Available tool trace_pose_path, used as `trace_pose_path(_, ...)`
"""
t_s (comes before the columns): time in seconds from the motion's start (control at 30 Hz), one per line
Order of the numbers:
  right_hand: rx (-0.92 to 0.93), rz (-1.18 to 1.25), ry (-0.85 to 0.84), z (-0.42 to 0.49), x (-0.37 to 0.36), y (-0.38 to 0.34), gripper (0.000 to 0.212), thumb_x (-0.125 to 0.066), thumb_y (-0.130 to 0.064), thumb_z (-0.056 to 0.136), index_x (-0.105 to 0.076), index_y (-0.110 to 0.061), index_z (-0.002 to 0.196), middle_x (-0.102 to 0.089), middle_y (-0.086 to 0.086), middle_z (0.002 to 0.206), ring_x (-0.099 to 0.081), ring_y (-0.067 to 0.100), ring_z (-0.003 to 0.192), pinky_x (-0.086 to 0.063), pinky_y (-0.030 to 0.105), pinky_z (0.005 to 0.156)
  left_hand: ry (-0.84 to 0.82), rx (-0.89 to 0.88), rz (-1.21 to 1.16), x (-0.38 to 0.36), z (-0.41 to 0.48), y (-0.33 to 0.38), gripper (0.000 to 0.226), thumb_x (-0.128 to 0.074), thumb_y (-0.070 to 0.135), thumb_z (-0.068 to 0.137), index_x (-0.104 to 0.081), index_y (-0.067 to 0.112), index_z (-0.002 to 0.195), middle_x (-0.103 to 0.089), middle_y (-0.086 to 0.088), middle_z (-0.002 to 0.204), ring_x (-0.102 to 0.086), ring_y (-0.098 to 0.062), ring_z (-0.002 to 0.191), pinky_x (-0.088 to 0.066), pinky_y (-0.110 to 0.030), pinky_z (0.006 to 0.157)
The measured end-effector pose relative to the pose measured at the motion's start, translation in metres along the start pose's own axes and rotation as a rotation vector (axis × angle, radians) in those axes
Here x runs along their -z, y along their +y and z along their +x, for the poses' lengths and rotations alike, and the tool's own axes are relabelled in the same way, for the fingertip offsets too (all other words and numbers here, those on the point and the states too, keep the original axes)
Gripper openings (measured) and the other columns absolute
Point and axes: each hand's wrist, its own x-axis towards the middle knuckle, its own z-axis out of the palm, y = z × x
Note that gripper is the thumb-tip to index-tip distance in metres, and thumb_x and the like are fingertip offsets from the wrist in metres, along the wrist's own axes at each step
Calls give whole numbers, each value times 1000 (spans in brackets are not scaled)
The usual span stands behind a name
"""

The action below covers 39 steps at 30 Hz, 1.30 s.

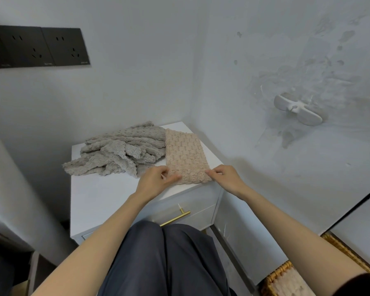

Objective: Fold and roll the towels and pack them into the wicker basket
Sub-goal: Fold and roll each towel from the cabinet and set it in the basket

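A beige towel [185, 154], folded into a long narrow strip, lay flat on the right side of the white desk [98, 197], running from its near edge back toward the corner of the walls. Both hands were at the strip's near end, one at each corner. The left hand [156, 180] pinched the near-left corner with its fingers curled and its thumb lying across the fabric. The right hand [224, 177] pinched the near-right corner between thumb and forefinger. The near end of the strip lay between the two hands.

Just left of the strip, touching its long edge, a loose heap of grey towels [118, 150] was spread over the back-left of the desk.

The wicker basket [275, 274] stood on the floor at lower right, well apart from the hands. Something pale and textured lay in it, possibly a towel, though the right forearm hid most of it.
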Motion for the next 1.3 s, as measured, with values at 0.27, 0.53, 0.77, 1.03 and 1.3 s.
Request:
trace_pose_path(0.27, 67, -355, 211, 2, -14, 2, 62, -49, -48, 95, -30, -17, 45, -31, -5, 50, -37, 22, 67, -27, 31, 59, 89, 94, 35, -9, 1, -1, 62, -59, 53, 87, -28, 17, 47, -26, 2, 44, -25, -14, 44, -19, -28, 49)
trace_pose_path(0.53, -30, -675, 266, 3, -19, -7, 53, -38, -57, 95, -49, -15, 65, -58, 3, 86, -48, 24, 95, -36, 33, 76, 154, 240, 89, -15, 2, 2, 60, -57, 47, 88, -34, 20, 40, -30, 6, 38, -37, -15, 41, -30, -26, 51)
trace_pose_path(0.77, 576, -724, 567, -21, -44, -20, 20, -70, -17, 84, -66, -10, 103, -64, 5, 109, -59, 27, 95, -47, 39, 79, 126, 280, 74, -13, 2, 5, 62, -59, 44, 86, -34, 20, 36, -32, 7, 36, -42, -22, 48, -32, -29, 57)
trace_pose_path(1.03, 719, -668, 266, -27, -63, -6, 44, -74, -2, 79, -63, 0, 121, -63, 15, 123, -61, 31, 114, -49, 48, 96, 116, 323, 79, -11, 1, 9, 50, -58, 44, 84, -52, 17, 42, -46, 5, 43, -53, -21, 57, -36, -29, 61)
trace_pose_path(1.3, 487, -711, 14, -13, -27, 19, 46, -33, -22, 105, -26, -15, 150, -27, 2, 155, -23, 14, 144, -24, 27, 116, 266, -29, 174, -14, -4, 7, 11, -62, 26, 87, -57, 16, 88, -55, 1, 96, -46, -18, 95, -41, -30, 71)
